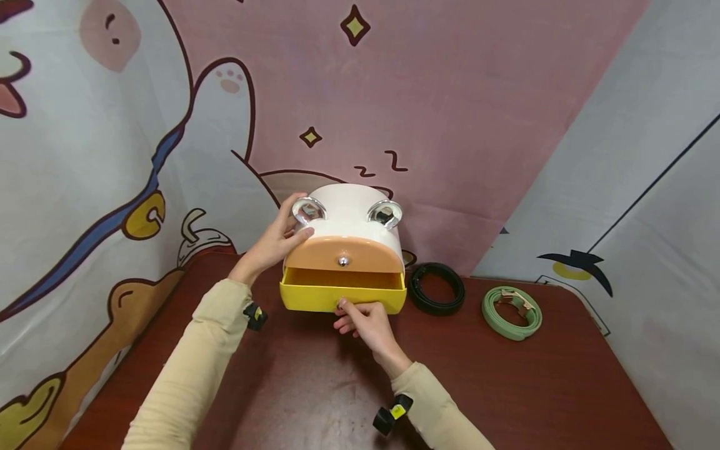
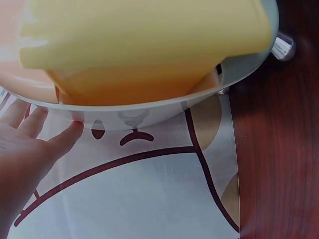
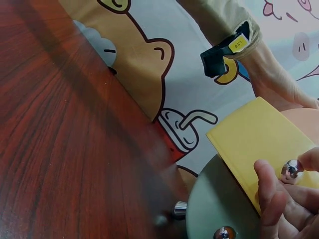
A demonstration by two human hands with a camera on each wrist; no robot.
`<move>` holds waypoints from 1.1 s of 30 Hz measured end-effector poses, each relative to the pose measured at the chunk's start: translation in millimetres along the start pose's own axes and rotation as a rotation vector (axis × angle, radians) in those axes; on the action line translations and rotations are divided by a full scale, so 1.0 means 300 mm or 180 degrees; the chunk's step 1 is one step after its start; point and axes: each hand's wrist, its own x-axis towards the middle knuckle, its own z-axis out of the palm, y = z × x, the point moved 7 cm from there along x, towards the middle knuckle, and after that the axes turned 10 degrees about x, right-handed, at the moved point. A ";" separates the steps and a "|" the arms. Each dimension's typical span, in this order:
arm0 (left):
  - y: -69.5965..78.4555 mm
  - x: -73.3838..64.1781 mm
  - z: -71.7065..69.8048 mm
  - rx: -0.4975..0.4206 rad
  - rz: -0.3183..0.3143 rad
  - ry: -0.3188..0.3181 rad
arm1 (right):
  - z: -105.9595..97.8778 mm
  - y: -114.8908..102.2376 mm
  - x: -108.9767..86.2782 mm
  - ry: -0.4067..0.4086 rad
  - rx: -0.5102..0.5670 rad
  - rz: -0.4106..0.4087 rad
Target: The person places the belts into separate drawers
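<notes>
So the opening part looks mostly done here, I'd say. The yellow drawer (image 1: 315,299) is slid partway out of the white box (image 1: 349,219), enough that a strip of its inside shows from the head view. The box is at the back of the counter (image 1: 506,387), right near the printed cloth (image 1: 439,125).

The right hand (image 1: 368,325) has its grip on the drawer's little silver knob (image 3: 290,172), thumb on one side and fingers on the other, so it's pinched. The left hand (image 1: 275,240) isn't clamped on anything: thumb and fingers are apart, pressed against the box's left side, probably to steady it.

What's not done: the drawer isn't fully out as far as anyone can tell, and the right hand hasn't let go. The orange front (image 1: 315,255) above it is closed. The black coil (image 1: 415,287) and the green belt (image 1: 495,315) lie on the counter to the right, outside the drawer, neither hand touching them.
</notes>
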 end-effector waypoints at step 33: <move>0.000 -0.002 -0.002 -0.0051 -0.0047 0.0005 | -0.013 0.117 0.008 -0.0152 0.0049 -0.0040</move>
